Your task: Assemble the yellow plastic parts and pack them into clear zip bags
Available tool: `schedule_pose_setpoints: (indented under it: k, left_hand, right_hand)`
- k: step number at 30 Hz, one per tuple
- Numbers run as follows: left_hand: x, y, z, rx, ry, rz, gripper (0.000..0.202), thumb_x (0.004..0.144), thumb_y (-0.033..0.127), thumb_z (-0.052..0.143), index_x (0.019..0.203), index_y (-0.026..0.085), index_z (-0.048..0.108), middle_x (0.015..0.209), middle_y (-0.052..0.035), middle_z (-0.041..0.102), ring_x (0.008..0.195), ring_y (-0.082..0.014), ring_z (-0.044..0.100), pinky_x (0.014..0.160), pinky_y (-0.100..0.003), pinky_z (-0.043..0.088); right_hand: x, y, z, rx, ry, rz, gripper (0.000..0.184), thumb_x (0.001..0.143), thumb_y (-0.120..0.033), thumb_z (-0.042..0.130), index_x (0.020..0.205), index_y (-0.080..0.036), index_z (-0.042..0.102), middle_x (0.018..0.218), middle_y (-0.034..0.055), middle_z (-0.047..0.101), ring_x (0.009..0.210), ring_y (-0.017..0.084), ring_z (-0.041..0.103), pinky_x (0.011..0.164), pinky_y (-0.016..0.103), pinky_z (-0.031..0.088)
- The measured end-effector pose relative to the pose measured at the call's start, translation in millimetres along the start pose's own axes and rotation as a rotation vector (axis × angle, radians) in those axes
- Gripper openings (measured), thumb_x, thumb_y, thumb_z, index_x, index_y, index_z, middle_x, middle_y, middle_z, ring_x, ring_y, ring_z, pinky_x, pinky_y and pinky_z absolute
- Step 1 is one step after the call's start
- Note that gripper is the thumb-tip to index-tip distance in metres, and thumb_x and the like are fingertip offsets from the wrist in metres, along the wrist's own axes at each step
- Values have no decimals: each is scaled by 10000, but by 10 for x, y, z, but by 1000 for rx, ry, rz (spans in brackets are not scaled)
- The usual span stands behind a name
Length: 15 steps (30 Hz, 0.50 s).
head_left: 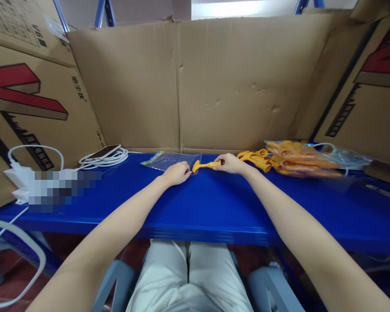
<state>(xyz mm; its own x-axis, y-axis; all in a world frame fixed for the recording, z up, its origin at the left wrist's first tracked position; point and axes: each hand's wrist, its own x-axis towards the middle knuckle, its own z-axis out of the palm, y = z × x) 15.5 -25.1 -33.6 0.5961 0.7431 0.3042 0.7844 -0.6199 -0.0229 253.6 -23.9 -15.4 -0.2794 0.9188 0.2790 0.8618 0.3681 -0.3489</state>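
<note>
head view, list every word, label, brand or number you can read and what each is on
"V6": upper-left carton panel
Left carton: big red V-shaped mark; black lettering too blurred to read surely
Right carton: red mark, partly cut off; dark lettering too blurred to read
Flat clear bag: colourful print, too small to read

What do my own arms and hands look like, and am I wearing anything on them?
Your left hand and right hand are ungloved; rings are too small to rule out. Your left forearm and right forearm show no sleeves, watch or markings. You're wearing pale trousers.
</note>
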Motion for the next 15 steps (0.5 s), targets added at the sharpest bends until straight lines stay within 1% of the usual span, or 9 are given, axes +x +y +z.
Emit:
schedule_pose_setpoints:
  k: [3,5,8,12,15]
  left_hand:
    - [5,21,4,2,26,9,224,833,271,450,813,151,637,932,-79,609,840,-184,597,750,-286,466]
    - [5,49,-5,10,57,21,230,842,279,445,831,147,634,922,-80,601,842,-183,589,748,-286,467]
    - [-2,113,-26,35,101,47,244,861,279,418,886,144,620,918,-81,595,855,-185,576,745,-291,470]
    - [-12,197,-36,76,130,126,247,864,249,401,947,137,604,967,-92,583,905,-199,562,769,-309,472]
    - [-15,220,-25,51,137,197,253,861,245,401,968,139,605,970,-92,584,923,-200,561,795,-317,470]
  right_hand:
    - [-3,-29,16,21,-5,-19,267,665,-300,652,864,-124,682,678,11,625,585,113,525,549,218,362]
    - [3,-54,36,43,4,-25,249,664,-285,647,848,-121,679,674,13,619,581,111,517,544,217,356]
    - [21,-102,82,94,56,-30,245,672,-257,628,866,-113,668,691,22,623,584,111,513,546,216,360]
    - [43,-196,167,129,136,-42,255,687,-259,618,886,-106,661,727,41,642,610,120,531,570,221,378]
    - [44,-280,237,119,143,-17,248,689,-246,626,887,-104,668,761,57,661,639,129,553,589,220,390]
